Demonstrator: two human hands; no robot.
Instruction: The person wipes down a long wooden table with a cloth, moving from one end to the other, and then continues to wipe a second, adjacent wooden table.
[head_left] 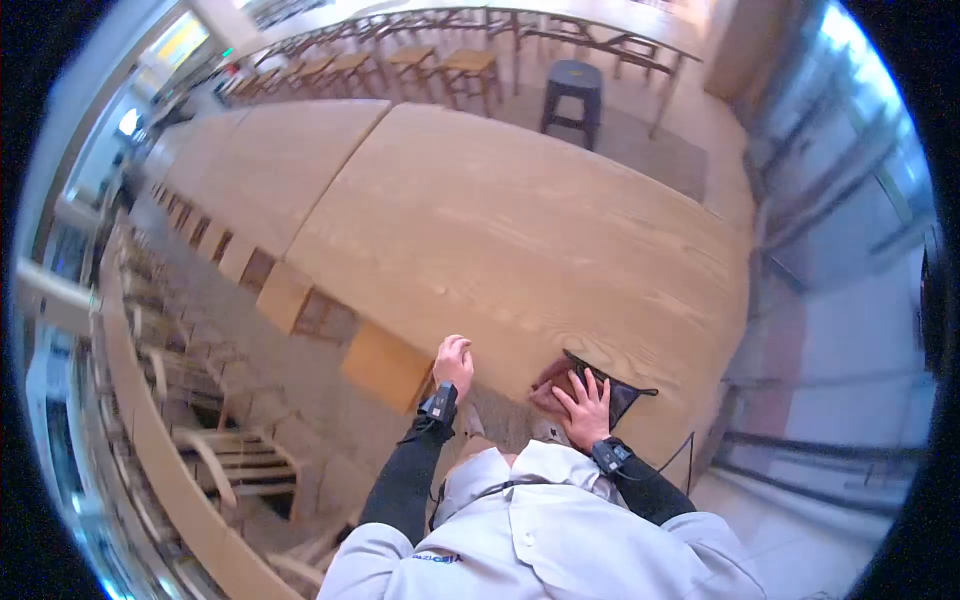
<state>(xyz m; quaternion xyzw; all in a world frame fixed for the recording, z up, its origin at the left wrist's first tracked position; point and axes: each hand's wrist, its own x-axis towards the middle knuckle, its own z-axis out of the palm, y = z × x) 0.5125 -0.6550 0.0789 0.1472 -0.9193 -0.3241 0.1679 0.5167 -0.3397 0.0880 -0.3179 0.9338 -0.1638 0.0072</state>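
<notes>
1. We judge the step in hand to be pressing the dark cloth [628, 392] onto the table [520, 230]. The right hand [585, 405] should stay flat with even weight, so nothing bunches.
2. The right grip is released, fingers spread on the cloth. The left hand [455, 362], at 9 o'clock from it, lies curled on the table edge — clasping or not, we cannot tell.
3. The cloth is dark and crumpled — at the table's 5 o'clock edge.
</notes>
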